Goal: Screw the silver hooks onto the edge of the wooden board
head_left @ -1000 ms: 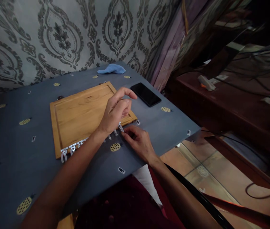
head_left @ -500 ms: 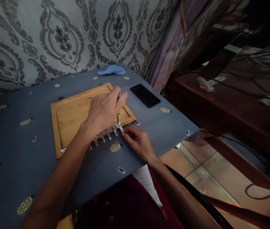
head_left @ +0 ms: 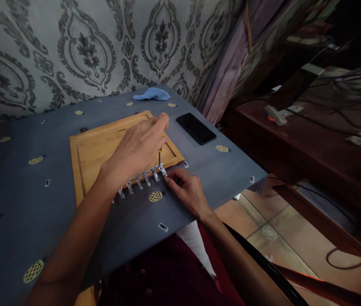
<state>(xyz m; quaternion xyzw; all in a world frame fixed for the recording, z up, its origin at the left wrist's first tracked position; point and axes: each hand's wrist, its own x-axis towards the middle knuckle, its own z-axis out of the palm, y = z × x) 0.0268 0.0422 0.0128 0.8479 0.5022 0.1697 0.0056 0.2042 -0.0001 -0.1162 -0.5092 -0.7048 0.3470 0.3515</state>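
Note:
My left hand (head_left: 138, 142) is closed round a screwdriver (head_left: 160, 157), whose handle is mostly hidden in the fingers. Its thin shaft points straight down, the tip touching the rightmost metal hook (head_left: 163, 170). At that hook's lower end, the thumb and fingertips of my right hand (head_left: 188, 189) pinch it. Several similar shiny metal hooks (head_left: 139, 182) stand in a row along the near edge of a framed wooden panel (head_left: 99, 146), which lies flat on the table under my left hand. My left forearm covers part of the panel's near left corner.
The panel lies on a table with a blue-grey pineapple-print cloth (head_left: 81, 242). Right of it is a black phone (head_left: 196, 128); behind is a blue cloth (head_left: 152, 94). A patterned wall (head_left: 87, 51) borders the back. A dark red cabinet (head_left: 263, 131) with cables stands to the right.
My left hand has turned slightly, its fingers now bent further over the screwdriver, which stands more upright. My right hand keeps its pinch on the hook. The whole view has shifted a little.

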